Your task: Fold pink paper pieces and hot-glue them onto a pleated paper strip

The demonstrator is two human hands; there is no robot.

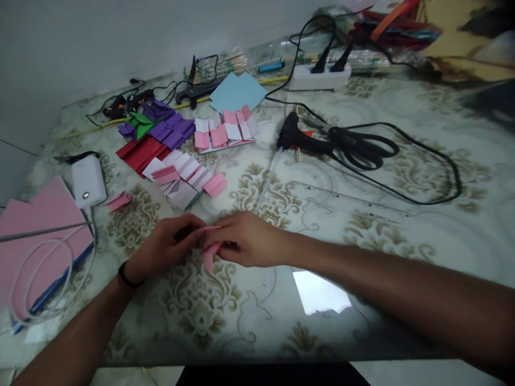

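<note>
Between my two hands is a small piece of folded pink paper (210, 257), held just above or on the patterned tablecloth (249, 311). My left hand (171, 241) pinches its left edge between thumb and fingers. From the other side my right hand (249, 238) grips it, with the fingers covering much of the paper. A pointed pink end hangs down below the fingers. Beyond my hands lie folded pink-and-white paper pieces (185, 174), and a second such group (227, 131) sits farther back. One loose folded pink piece (119, 201) rests to the left.
Red (144, 154) and purple folded papers (173, 128) lie at the back left, near light blue sheets (238, 92). At right are a black glue gun (301, 136), scissors (358, 145), a clear ruler (350, 199) and a power strip (319, 79). Pink sheets (44, 236) and a white power bank (88, 181) stand left.
</note>
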